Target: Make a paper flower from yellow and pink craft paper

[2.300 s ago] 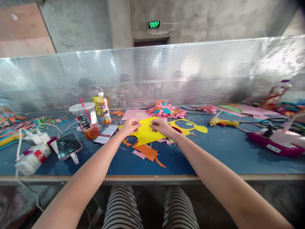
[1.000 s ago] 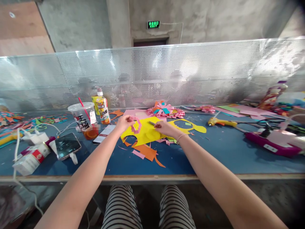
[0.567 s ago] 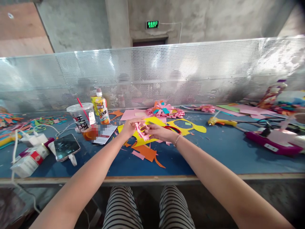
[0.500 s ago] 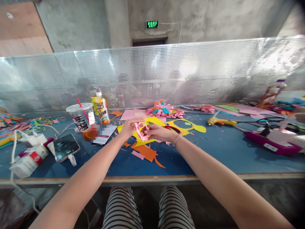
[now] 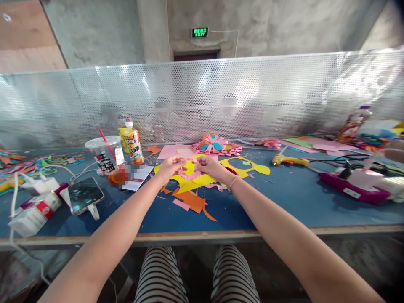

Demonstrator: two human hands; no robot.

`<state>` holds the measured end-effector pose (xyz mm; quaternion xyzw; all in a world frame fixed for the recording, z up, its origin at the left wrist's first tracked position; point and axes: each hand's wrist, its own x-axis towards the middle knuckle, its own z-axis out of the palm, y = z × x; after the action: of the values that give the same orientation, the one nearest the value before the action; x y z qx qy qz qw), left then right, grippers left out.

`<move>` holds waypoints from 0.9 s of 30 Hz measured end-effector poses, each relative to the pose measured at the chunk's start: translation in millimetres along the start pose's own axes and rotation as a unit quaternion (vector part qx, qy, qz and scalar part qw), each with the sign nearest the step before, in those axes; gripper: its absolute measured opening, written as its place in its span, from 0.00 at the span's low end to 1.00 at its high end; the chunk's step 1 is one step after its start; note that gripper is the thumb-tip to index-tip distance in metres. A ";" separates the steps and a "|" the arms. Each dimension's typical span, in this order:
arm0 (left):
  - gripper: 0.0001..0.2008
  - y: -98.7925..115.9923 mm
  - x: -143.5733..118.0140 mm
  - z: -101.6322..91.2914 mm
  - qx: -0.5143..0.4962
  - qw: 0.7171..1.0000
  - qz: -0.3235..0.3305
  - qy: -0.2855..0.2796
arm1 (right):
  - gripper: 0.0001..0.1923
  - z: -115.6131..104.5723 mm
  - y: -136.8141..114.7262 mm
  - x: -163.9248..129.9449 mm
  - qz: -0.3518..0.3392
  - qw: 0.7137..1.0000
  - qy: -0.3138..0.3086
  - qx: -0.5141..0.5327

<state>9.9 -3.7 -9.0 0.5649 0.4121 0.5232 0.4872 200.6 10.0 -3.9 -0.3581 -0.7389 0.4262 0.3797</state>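
Note:
Between my hands hangs a pink fringed paper strip (image 5: 188,174), bent into a loop that is open in the middle. My left hand (image 5: 172,166) pinches its left end and my right hand (image 5: 208,165) pinches the right side. Beneath the strip lies a yellow paper sheet (image 5: 184,185) with pieces cut out of it. Closer to me rest orange paper scraps (image 5: 192,201) and a small pink scrap (image 5: 181,205). Beyond my hands sit pink fringed paper flowers (image 5: 216,145) with blue strips in the centre.
To the left stand a plastic cup (image 5: 104,153) with a straw, a drink bottle (image 5: 135,145) and a phone (image 5: 85,194) on a cable. A yellow glue gun (image 5: 288,160) and a purple power strip (image 5: 350,189) are at the right. A perforated metal screen (image 5: 195,101) closes the back.
The pink strip has been spread from a bunched, tilted ring into a wider loop facing me. My right hand has risen slightly, and the camera view has shifted a little.

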 end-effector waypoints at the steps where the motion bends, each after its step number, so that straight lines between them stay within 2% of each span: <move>1: 0.20 -0.1 -0.3 0.3 0.012 1.000 -0.003 0.003 | 0.12 0.2 -1.5 -0.8 -0.001 1.000 -0.002 -0.003; 6: 0.20 4.5 -2.6 -0.2 -0.009 1.000 -0.023 -0.005 | 0.15 -1.2 -7.8 -4.6 -0.002 1.000 0.004 -0.012; 12: 0.24 9.8 -6.6 -0.6 -0.011 0.998 -0.052 -0.032 | 0.11 -4.3 -7.7 -5.0 -0.025 0.999 0.015 -0.036; 16: 0.25 5.8 -3.8 -2.2 -0.015 0.999 -0.031 -0.020 | 0.09 -3.6 -7.6 -4.5 -0.030 0.998 0.021 -0.055; 19: 0.26 2.4 -1.5 -2.8 -0.013 1.000 -0.010 -0.020 | 0.12 -2.9 -8.0 -4.2 -0.030 0.997 0.025 -0.062; 27: 0.27 2.0 0.3 -2.8 0.003 0.999 0.026 -0.032 | 0.15 -1.7 -0.9 -0.9 -0.077 0.995 0.061 0.031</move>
<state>7.1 -3.4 -7.0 0.5931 0.3829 0.5162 0.4849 202.3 9.6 -2.8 -0.3136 -0.7258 0.3963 0.4666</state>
